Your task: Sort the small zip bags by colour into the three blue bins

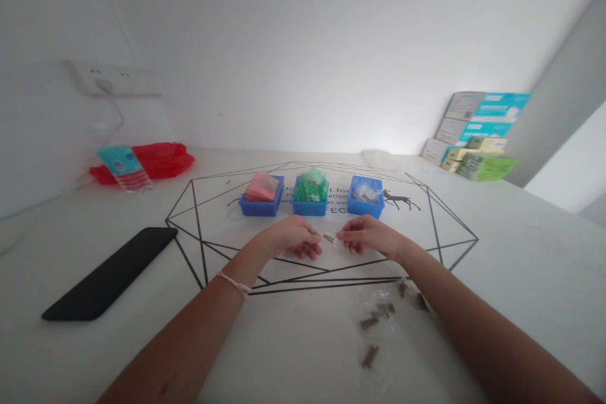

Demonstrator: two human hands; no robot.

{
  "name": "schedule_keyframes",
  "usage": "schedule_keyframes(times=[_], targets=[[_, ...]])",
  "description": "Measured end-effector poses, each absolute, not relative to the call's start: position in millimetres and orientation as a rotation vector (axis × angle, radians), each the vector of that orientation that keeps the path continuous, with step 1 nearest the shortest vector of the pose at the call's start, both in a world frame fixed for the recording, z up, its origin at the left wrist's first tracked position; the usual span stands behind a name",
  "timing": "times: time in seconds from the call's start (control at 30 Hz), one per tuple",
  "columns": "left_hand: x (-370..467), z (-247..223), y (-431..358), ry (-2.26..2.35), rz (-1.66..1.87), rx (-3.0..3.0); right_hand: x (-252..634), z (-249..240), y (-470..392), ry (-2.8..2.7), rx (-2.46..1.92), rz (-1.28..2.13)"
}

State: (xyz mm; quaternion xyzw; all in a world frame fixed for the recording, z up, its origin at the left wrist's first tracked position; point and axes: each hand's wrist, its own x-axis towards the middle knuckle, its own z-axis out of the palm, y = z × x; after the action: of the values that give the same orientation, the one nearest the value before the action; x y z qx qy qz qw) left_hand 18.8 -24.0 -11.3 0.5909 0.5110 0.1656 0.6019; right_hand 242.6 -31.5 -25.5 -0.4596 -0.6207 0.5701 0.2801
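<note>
Between my two hands is a small clear bag (329, 238) with thin brown pieces inside. The fingers of my left hand (297, 237) are pinched at its left side, and those of my right hand (364, 235) are pinched at its right edge. Just beyond my hands stand three blue bins: the left bin (259, 209) holds pink packets, the middle bin (310, 209) green plastic, and the right bin (365, 209) clear bags. Several clear bags with brown pieces (379, 315) lie near my right forearm.
A black flat slab (113, 274) lies at the left. A red plastic bag (165, 160) and a blue-and-white packet (124, 167) are at the back left. Stacked boxes (478, 123) and a green pack (487, 166) stand at the back right, by the wall.
</note>
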Motion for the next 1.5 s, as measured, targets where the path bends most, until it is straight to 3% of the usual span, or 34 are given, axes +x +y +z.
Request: schedule_keyframes(times=[0.7,0.93,1.2,1.37,1.5], targets=[[17.7,-14.4,-17.9,1.172,0.764,1.142,240.4,-25.2,-27.6,-1.404,-1.033,1.51],[22.8,-14.3,-19.1,1.22,0.853,1.216,239.0,-31.4,-20.8,-1.501,-1.098,1.262],[24.2,-15.1,-17.0,1.264,0.836,1.244,269.0,-17.9,-8.7,-1.184,-1.259,0.664],[23.4,-19.4,-15.6,1.28,0.786,1.323,283.0,-16.9,-7.2,-1.423,-1.595,0.46],[22.5,-21.3,-14.1,1.276,0.767,1.36,286.3,-11.8,-9.0,-1.629,-1.613,0.145]])
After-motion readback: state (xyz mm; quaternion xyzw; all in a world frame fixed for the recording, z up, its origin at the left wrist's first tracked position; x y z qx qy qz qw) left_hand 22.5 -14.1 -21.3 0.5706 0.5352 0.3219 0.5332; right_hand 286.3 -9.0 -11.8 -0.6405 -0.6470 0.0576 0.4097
